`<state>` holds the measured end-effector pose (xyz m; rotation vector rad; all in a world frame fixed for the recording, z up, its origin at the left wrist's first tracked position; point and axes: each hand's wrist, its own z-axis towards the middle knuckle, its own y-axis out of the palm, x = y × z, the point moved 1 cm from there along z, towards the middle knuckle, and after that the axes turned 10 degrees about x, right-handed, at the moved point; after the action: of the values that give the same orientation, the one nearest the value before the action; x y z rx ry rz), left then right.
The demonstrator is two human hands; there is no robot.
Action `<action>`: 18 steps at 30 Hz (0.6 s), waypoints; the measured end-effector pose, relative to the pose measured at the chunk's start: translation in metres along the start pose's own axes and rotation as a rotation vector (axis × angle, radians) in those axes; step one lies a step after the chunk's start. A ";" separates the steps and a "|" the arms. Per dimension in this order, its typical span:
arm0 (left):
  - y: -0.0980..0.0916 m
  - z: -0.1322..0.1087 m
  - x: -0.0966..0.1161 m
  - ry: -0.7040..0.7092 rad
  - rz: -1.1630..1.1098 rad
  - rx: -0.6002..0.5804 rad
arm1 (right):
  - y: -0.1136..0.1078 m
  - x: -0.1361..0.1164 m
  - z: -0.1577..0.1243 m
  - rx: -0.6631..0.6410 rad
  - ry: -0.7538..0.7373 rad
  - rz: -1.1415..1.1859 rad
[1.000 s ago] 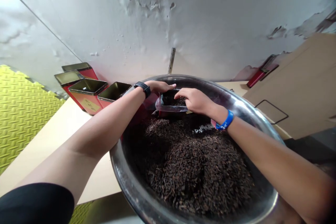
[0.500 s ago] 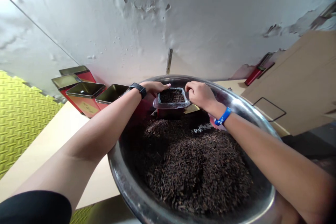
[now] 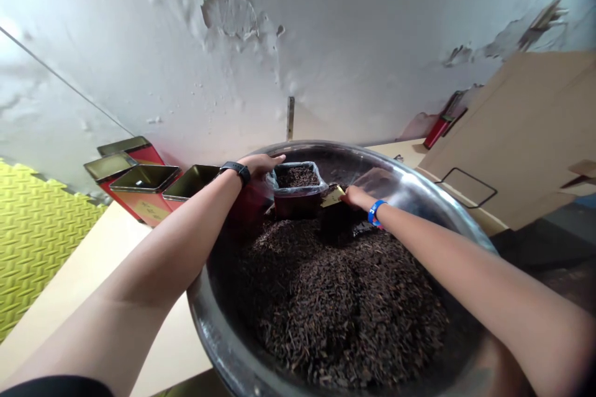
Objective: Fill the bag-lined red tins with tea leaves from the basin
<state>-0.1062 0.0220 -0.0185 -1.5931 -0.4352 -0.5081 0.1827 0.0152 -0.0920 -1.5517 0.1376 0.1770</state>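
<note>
My left hand [image 3: 261, 165] is at the left side of a dark red tin [image 3: 298, 203], its thumb along the rim and its other fingers hidden behind. A clear plastic liner folds over the tin's rim, and dark loose tea leaves [image 3: 296, 177] fill it. The tin sits inside a large metal basin [image 3: 205, 316], on a heap of the same tea leaves [image 3: 354, 304]. Right of the tin, my right hand [image 3: 357, 196] is closed on the edge of a flat yellowish piece [image 3: 332, 196], with dark leaves beside it; its full shape is hidden.
Several open red tins [image 3: 145, 178] stand on the pale table [image 3: 107, 267] left of the basin. A cardboard box [image 3: 521, 136] is at the right, with a red tin [image 3: 437, 130] behind it. The peeling wall [image 3: 335, 43] rises behind. Yellow floor matting [image 3: 41, 242] lies at left.
My right hand has left the rim of the lined tin and come down to the yellowish piece, now gripping it. My left hand stays at the tin. The whole view has shifted slightly.
</note>
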 end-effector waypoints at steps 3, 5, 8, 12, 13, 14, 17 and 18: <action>-0.011 -0.003 0.009 -0.131 0.140 0.203 | -0.003 -0.002 0.009 0.028 -0.001 0.012; -0.017 -0.008 0.017 -0.105 0.150 0.237 | -0.013 -0.006 0.012 0.091 -0.031 0.025; -0.025 -0.016 0.026 0.013 0.054 0.199 | -0.033 -0.014 0.006 0.238 -0.094 0.032; -0.029 -0.023 0.034 0.164 -0.067 0.176 | -0.058 -0.024 -0.011 0.471 -0.245 0.007; -0.028 -0.023 0.036 0.180 -0.084 0.195 | -0.062 -0.025 -0.015 0.529 -0.298 -0.003; -0.027 -0.023 0.037 0.191 -0.099 0.225 | -0.064 -0.026 -0.018 0.564 -0.339 -0.012; -0.022 -0.020 0.040 0.219 -0.152 0.345 | -0.063 -0.027 -0.020 0.486 -0.353 -0.012; -0.020 -0.019 0.042 0.238 -0.169 0.384 | -0.061 -0.027 -0.019 0.425 -0.342 -0.002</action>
<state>-0.0844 0.0038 0.0228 -1.1179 -0.4573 -0.6895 0.1689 -0.0047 -0.0276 -1.0805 -0.0929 0.3825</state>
